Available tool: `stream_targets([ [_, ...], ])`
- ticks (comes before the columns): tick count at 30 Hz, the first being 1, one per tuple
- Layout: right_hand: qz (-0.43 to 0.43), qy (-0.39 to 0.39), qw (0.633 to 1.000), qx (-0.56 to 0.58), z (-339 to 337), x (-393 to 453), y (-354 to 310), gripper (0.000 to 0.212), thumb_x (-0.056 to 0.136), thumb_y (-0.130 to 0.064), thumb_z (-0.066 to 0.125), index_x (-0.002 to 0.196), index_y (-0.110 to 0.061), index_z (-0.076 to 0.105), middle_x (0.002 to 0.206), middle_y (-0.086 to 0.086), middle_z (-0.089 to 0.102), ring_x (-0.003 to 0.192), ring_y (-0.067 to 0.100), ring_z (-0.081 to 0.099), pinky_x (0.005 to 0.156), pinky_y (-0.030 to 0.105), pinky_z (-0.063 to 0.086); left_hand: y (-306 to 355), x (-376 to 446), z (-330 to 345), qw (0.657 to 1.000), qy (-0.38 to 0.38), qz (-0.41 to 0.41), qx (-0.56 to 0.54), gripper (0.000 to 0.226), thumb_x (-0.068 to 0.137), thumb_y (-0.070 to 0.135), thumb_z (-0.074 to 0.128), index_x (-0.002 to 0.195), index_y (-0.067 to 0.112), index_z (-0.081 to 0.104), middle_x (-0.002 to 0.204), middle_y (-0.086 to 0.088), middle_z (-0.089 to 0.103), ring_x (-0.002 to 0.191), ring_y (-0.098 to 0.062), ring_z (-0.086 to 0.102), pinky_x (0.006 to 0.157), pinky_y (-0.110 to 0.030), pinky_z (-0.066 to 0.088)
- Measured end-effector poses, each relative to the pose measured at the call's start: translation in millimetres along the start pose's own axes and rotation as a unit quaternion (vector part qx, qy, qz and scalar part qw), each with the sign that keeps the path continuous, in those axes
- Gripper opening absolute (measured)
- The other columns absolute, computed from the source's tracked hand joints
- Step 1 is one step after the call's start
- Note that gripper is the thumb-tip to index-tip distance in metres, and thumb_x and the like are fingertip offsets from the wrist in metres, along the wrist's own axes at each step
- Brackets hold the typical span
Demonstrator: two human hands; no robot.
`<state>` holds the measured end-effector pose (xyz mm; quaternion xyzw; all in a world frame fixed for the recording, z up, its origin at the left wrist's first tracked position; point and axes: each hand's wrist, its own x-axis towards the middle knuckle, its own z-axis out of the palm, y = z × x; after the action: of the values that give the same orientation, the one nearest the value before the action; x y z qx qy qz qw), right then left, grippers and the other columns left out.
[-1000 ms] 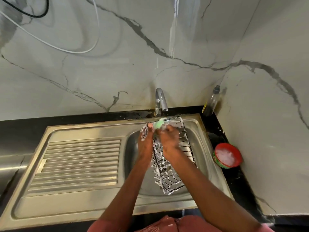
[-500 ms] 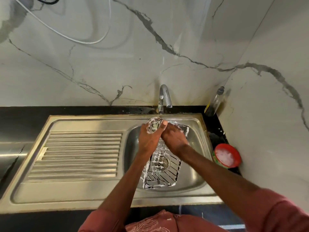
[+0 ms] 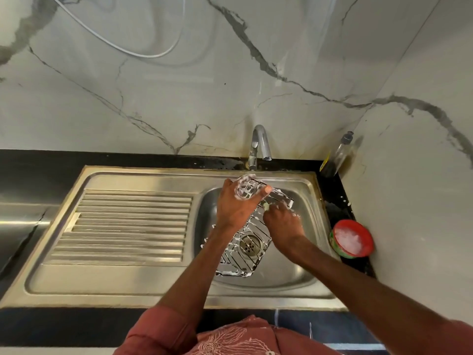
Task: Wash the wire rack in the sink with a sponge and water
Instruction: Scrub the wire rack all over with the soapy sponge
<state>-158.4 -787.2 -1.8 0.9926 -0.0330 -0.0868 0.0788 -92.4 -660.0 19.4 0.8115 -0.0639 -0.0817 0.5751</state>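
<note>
A soapy chrome wire rack [image 3: 244, 254] stands tilted in the steel sink [image 3: 289, 275], its far end raised toward the tap. My left hand [image 3: 236, 204] grips that raised far end, thumb over the top wires. My right hand [image 3: 282, 222] holds a pale green sponge [image 3: 266, 206] against the rack's right side; only a small bit of the sponge shows past the fingers. White foam clings to the wires. The drain [image 3: 249, 245] shows through the rack.
The tap [image 3: 259, 144] stands behind the basin, with no water visibly running. A ribbed drainboard [image 3: 128, 226] lies to the left. A red tub of soapy paste [image 3: 352, 239] and a bottle [image 3: 335, 157] sit on the black counter at right, by the wall.
My right hand has slid with the sponge from the rack's far end down along its right side. My left hand keeps its hold on the far end. The view has shifted slightly.
</note>
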Motion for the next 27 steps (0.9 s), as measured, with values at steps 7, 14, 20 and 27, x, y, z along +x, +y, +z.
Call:
stream_targets([
  [7, -0.009, 0.007, 0.994, 0.112, -4.5, -10.0, 0.7, 0.036, 0.084, 0.001, 0.065, 0.119, -0.005, 0.062, 0.12, 0.014, 0.062, 0.113, 0.033, 0.059, 0.085, 0.042, 0.056, -12.0, 5.3, 4.9, 0.998, 0.021, -0.051, 0.015, 0.07, 0.067, 0.083, 0.072, 0.117, 0.038, 0.054, 0.125, 0.003, 0.061, 0.115, -0.019, 0.062, 0.097, -0.036, 0.051],
  [14, -0.024, -0.01, 0.997, 0.077, 15.9, -2.9, -16.0, 0.044, 0.089, 0.0, 0.065, 0.131, -0.006, 0.055, 0.139, 0.015, 0.044, 0.123, 0.03, 0.048, 0.09, 0.039, 0.055, -10.0, 5.8, 7.4, 0.996, 0.029, -0.048, -0.066, 0.075, 0.066, 0.082, 0.077, 0.125, 0.038, 0.064, 0.124, 0.013, 0.067, 0.114, -0.007, 0.062, 0.091, -0.024, 0.048],
  [20, -0.032, -0.073, 0.994, 0.075, 37.9, -29.9, -37.7, 0.035, 0.093, 0.0, 0.058, 0.127, -0.009, 0.063, 0.138, 0.013, 0.053, 0.128, 0.031, 0.047, 0.096, 0.045, 0.054, -13.2, 3.2, 6.1, 0.991, 0.063, -0.049, -0.108, 0.084, 0.067, 0.077, 0.08, 0.131, 0.028, 0.059, 0.126, 0.008, 0.067, 0.113, -0.007, 0.063, 0.087, -0.022, 0.052],
  [27, 0.028, -0.024, 0.982, 0.187, 34.8, -33.6, -28.7, 0.038, 0.087, -0.005, 0.066, 0.125, -0.007, 0.061, 0.135, 0.012, 0.051, 0.121, 0.03, 0.051, 0.091, 0.042, 0.055, -14.9, 6.5, 7.1, 0.98, 0.119, -0.06, -0.147, 0.078, 0.072, 0.071, 0.078, 0.131, 0.022, 0.059, 0.124, 0.004, 0.068, 0.112, -0.013, 0.065, 0.079, -0.014, 0.049],
])
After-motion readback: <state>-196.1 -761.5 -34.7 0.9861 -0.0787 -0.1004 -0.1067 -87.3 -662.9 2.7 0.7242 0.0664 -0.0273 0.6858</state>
